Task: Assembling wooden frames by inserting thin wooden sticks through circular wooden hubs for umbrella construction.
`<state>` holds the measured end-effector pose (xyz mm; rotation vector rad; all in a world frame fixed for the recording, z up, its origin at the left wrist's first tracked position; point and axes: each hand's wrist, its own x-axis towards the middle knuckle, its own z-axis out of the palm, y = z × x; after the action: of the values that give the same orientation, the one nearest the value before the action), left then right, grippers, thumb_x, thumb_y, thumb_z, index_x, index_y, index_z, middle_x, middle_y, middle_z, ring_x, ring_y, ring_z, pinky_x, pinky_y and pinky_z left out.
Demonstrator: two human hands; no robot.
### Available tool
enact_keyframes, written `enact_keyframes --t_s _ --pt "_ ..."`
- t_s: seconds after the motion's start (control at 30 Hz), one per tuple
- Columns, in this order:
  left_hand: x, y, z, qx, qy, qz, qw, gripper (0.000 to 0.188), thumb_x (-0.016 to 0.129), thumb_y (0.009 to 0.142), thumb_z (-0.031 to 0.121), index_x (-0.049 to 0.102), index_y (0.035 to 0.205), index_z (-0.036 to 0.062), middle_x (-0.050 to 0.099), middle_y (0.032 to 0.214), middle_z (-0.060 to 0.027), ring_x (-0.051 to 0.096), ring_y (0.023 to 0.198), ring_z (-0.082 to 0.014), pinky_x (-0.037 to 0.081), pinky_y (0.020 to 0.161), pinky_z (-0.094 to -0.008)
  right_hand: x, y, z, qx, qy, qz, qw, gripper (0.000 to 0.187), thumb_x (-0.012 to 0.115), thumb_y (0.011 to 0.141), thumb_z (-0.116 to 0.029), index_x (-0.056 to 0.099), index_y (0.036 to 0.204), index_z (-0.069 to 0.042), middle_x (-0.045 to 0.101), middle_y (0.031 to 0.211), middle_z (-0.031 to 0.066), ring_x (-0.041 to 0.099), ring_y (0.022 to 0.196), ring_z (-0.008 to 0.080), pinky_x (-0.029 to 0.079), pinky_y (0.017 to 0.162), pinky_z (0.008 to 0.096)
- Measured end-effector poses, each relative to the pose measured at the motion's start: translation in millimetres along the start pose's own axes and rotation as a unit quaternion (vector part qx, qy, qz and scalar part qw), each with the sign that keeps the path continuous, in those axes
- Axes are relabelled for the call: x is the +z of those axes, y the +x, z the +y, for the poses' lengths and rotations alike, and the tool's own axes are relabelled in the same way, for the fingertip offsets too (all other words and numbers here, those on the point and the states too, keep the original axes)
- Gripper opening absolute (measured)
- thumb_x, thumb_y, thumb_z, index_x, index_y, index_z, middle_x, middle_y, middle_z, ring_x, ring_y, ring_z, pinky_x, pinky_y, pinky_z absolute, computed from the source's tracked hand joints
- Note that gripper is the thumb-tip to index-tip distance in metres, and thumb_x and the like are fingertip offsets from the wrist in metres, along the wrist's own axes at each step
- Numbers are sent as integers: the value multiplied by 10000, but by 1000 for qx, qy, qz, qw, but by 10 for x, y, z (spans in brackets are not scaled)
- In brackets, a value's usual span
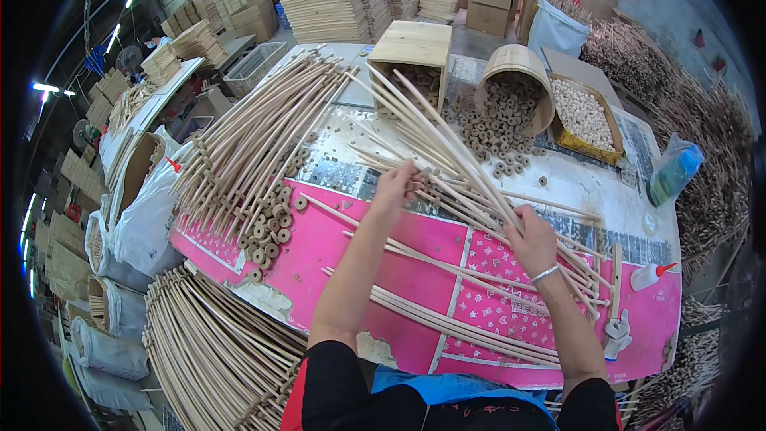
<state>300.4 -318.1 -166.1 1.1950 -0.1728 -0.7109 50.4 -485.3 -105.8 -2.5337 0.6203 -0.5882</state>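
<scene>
My right hand (533,241), with a bracelet at its wrist, is closed around a few long wooden dowels (479,178) that slant up and away to the left. My left hand (394,188) is pinched beside a loose pile of dowels (459,198); what its fingers hold is too small to make out. Several more dowels (455,323) lie across the pink sheet (415,267) in front of me. To the left, a heap of dowels (263,112) has wooden rings near its closer ends, with loose rings (270,227) beside it.
A wooden box (411,44) and a tipped round tub (523,68) spill rings at the back. Right of them are a yellow-edged tray (597,152) of pale beads and a wrapped bottle (674,172). A red-tipped squeeze bottle (645,277) and a glove (617,334) lie near the right edge.
</scene>
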Motion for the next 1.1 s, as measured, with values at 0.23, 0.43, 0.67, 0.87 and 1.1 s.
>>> enact_keyframes --t_s 0.23,0.43,0.67,0.87,1.1 --pt "-804 21 70 18 -141 44 989 174 596 915 137 633 1018 2 689 898 -99 607 651 -101 462 493 -193 -403 -272 160 2 70 -6 998 216 672 821 -169 592 961 -27 602 739 192 600 681 360 459 618 414" --pt "-1119 -2 177 21 -200 89 976 279 568 979 311 635 1072 56 671 889 -55 597 660 -85 439 473 -170 -676 -818 257 76 145 -47 985 161 684 817 -79 597 931 -5 578 697 91 536 622 178 422 585 325" --pt "-1074 -56 177 52 -175 97 978 371 461 1026 348 608 1236 81 607 815 -3 562 654 -78 445 480 -168 -823 -1202 241 95 136 -48 985 134 658 833 -63 598 931 6 555 714 42 499 643 109 403 580 281" --pt "-1044 -63 202 54 -191 105 974 390 450 1032 332 603 1239 39 599 816 -14 559 652 -78 439 479 -167 -815 -1362 335 73 108 -37 991 147 678 843 -77 591 938 -8 587 672 77 548 586 137 430 546 285" --pt "-1130 -34 118 58 -180 113 975 389 494 1017 323 603 1224 13 595 806 -20 558 647 -78 431 470 -179 -810 -1452 446 106 131 -56 984 146 678 843 -67 584 937 -5 604 694 81 552 590 133 428 542 278"
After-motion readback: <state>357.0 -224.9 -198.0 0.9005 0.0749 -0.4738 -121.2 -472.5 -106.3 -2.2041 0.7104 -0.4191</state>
